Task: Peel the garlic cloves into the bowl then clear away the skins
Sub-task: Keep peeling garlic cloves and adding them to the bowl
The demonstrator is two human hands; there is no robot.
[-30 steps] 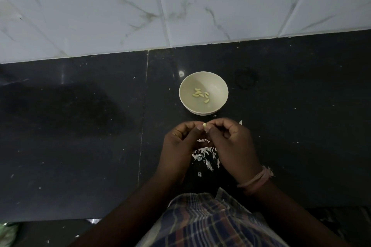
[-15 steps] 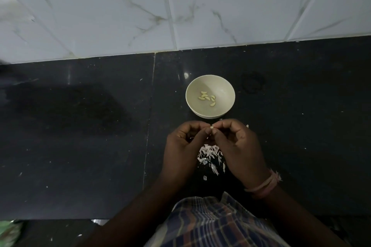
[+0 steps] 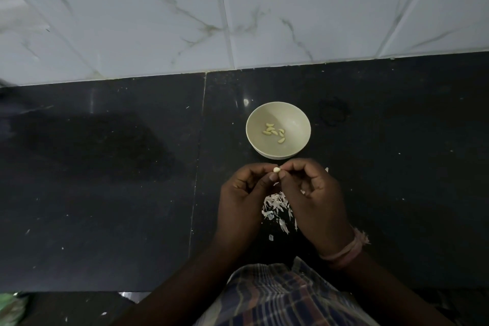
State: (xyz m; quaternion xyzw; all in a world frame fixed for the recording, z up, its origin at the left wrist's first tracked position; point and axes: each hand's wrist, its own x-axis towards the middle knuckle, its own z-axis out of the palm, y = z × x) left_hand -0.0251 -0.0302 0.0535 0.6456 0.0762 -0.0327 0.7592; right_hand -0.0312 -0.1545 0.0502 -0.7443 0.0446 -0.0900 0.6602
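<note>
A pale garlic clove [image 3: 276,169] is pinched between the fingertips of my left hand [image 3: 244,193] and my right hand [image 3: 315,193], just in front of the bowl. The cream bowl [image 3: 296,116] stands on the black counter and holds several peeled cloves [image 3: 274,132]. A heap of white garlic skins [image 3: 276,206] lies on the counter beneath and between my hands, partly hidden by them. Something pale also shows inside my right palm; I cannot tell what it is.
The black stone counter [image 3: 105,180] runs left and right, with a seam left of the bowl and small skin flecks scattered on it. A white marble-tiled wall [image 3: 238,13] rises behind. The counter's front edge is near my checked clothing.
My hands stay together at the clove, with the fingertips shifting slightly on it. The view has drifted a little. The bowl and skin heap have not moved.
</note>
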